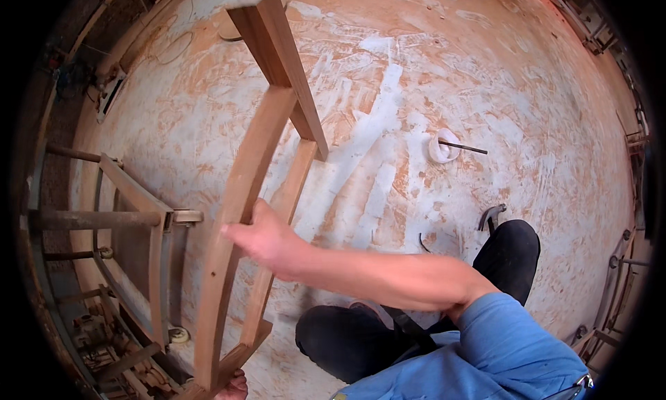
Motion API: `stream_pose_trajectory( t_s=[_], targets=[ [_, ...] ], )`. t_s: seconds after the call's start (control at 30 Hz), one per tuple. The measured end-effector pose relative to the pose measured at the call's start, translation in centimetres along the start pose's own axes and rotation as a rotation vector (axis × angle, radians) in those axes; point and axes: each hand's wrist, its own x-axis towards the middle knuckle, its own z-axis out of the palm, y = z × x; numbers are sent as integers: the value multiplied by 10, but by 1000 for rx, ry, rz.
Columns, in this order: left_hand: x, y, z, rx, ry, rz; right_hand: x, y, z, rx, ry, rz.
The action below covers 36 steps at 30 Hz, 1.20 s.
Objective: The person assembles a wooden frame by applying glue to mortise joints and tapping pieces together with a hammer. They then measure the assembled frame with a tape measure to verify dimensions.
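Observation:
A wooden frame, made of two long rails joined to a wider board at the far end and another piece at the near end, stands tilted on my left. The nearer rail is slightly curved and has a small dark knot. My right hand reaches across my body and grips this rail around its middle, thumb on the near face. Low at the bottom edge, the fingers of my left hand curl against the near-end piece; most of that hand is out of the picture.
A white tub with a dark stick across it sits on the stained floor. Beside my bent knee lies a claw hammer. A wheeled metal-and-wood rack stands close on the left. Racks line the far right edge.

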Motion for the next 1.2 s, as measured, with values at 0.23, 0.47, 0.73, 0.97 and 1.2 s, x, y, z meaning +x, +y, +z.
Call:
stream_pose_trajectory(
  t_s=[0.23,0.47,0.73,0.97,1.2],
  targets=[
    [-12,26,-9,-92,-187,-344,-14,-19,19,80,-103,-32],
    [20,3,7,103,4,-180,12,15,-7,111,31,35],
    [20,-7,36,159,-231,117,-2,16,-18,193,-151,29],
    [106,44,74,561,-48,413,0,70,-83,471,-266,160],
    [192,10,82,1141,230,595,-25,172,-168,479,-90,399]
  ],
)
